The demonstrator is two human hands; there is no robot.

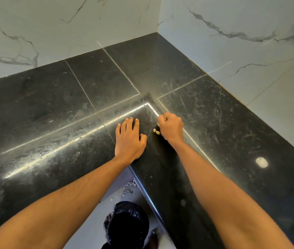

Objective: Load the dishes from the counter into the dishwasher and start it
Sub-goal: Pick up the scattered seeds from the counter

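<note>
My left hand (130, 139) rests flat on the black stone counter (53, 108) near its inner corner, fingers straight and spread. My right hand (171, 125) is just to its right, fingers curled into a fist around small pale bits; something yellowish shows between its fingers. A few small pale scraps (156, 131) lie on the counter beside that fist. No dishes and no dishwasher are in view.
The L-shaped counter runs into a corner of white marbled wall tiles (232, 24). A round white spot (261, 162) sits on the right stretch. Below the counter edge stands a bin lined with a black bag (127, 223) on a light floor, with crumbs nearby.
</note>
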